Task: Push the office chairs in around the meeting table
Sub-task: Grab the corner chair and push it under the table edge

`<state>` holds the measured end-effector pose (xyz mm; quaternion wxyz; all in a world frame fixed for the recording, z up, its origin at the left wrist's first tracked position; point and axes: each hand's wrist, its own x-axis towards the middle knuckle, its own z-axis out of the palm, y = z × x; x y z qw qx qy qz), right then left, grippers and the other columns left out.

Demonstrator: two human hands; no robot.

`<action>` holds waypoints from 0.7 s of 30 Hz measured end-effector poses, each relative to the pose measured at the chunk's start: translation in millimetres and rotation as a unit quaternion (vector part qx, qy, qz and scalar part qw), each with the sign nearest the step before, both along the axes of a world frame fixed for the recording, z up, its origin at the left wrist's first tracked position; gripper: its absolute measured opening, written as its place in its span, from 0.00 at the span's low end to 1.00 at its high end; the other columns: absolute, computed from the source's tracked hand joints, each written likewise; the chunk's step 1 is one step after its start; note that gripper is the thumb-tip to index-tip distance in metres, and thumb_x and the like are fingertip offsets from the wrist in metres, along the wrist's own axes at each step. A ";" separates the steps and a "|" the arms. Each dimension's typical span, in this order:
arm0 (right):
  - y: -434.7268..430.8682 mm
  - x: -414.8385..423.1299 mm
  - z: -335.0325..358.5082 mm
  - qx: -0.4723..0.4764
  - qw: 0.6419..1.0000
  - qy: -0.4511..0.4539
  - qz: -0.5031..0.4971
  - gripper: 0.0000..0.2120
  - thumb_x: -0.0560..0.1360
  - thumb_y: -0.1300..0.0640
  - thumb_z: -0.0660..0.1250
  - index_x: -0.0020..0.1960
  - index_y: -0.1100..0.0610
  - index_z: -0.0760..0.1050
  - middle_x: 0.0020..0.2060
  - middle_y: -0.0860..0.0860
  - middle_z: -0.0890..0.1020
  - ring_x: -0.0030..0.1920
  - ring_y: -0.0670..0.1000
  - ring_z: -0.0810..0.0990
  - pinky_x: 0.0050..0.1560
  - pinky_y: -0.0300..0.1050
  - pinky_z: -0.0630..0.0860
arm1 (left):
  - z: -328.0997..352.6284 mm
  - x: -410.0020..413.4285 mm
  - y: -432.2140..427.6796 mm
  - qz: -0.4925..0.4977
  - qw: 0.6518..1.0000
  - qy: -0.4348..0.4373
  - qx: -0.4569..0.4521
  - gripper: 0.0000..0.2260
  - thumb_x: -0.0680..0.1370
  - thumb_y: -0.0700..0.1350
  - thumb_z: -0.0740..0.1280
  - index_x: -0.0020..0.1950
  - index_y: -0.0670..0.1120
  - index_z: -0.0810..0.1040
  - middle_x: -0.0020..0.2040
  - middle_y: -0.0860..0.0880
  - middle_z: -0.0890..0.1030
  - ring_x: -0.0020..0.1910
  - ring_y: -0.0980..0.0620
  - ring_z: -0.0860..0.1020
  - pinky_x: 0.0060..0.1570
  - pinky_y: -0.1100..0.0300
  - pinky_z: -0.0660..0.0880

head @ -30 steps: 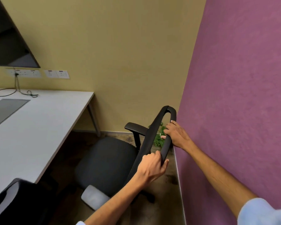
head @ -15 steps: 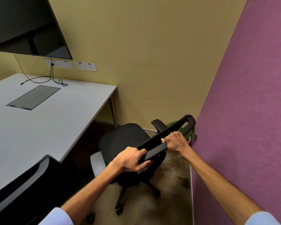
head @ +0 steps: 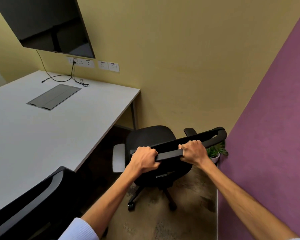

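Both hands, left hand (head: 144,157) and right hand (head: 193,152), fingers now clamped on the office chair (head: 151,141) backrest, have swung it round facing the surface (head: 42,132).

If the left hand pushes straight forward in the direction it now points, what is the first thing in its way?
The left hand grips the chair's backrest, so it meets nothing itself. The chair's seat leads, probably reaching the space under the white table near its leg; depth is unclear.

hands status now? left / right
Left hand: closed around the top rail of the black office chair's backrest.
Right hand: closed around the same rail, further along it.
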<state>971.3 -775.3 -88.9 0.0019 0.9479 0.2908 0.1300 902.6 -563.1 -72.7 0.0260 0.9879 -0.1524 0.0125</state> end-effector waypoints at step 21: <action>-22.6 179.3 -7.1 0.013 0.981 0.011 0.191 0.09 0.56 0.58 0.75 0.26 0.57 0.75 0.18 0.53 0.75 0.19 0.55 0.74 0.24 0.38 0.63 | -15.6 98.8 -67.7 0.225 0.974 0.005 0.002 0.11 0.71 0.54 0.62 0.35 0.47 0.68 0.38 0.42 0.80 0.39 0.40 0.77 0.37 0.55 0.62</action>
